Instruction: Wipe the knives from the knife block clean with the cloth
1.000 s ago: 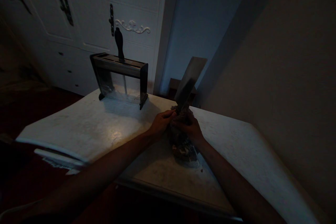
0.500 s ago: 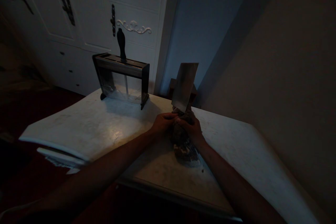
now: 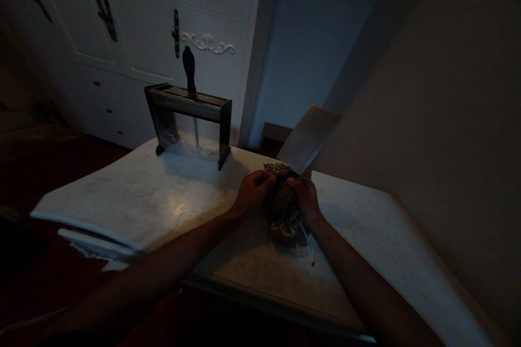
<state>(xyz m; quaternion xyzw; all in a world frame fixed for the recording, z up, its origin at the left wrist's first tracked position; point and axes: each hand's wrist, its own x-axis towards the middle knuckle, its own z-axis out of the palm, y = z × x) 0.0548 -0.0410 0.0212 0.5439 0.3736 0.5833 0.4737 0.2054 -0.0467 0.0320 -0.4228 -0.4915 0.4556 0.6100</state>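
Observation:
A cleaver [image 3: 307, 138] points away from me, its broad blade raised and tilted to the right over the table's far side. Its handle is hidden among my hands and a dark, bunched cloth [image 3: 287, 227], whose lower end rests on the table. My left hand [image 3: 256, 190] is closed, pinching the cloth beside the base of the blade. Around the cloth and the handle end of the cleaver, my right hand [image 3: 304, 195] is closed with its thumb on top. Dim light hides the exact grip.
On the white table [image 3: 134, 190] stands a knife holder [image 3: 191, 98] with clear sides and one black-handled tool [image 3: 189, 68] in it. A small crumb [image 3: 313, 264] lies near the cloth. Behind are a white cabinet [image 3: 134, 21] and, to the right, a wall [image 3: 439, 92].
The cleaver's blade has swung from nearly upright to leaning right and turned its face. The cloth has shifted around its base, with both hands still on it.

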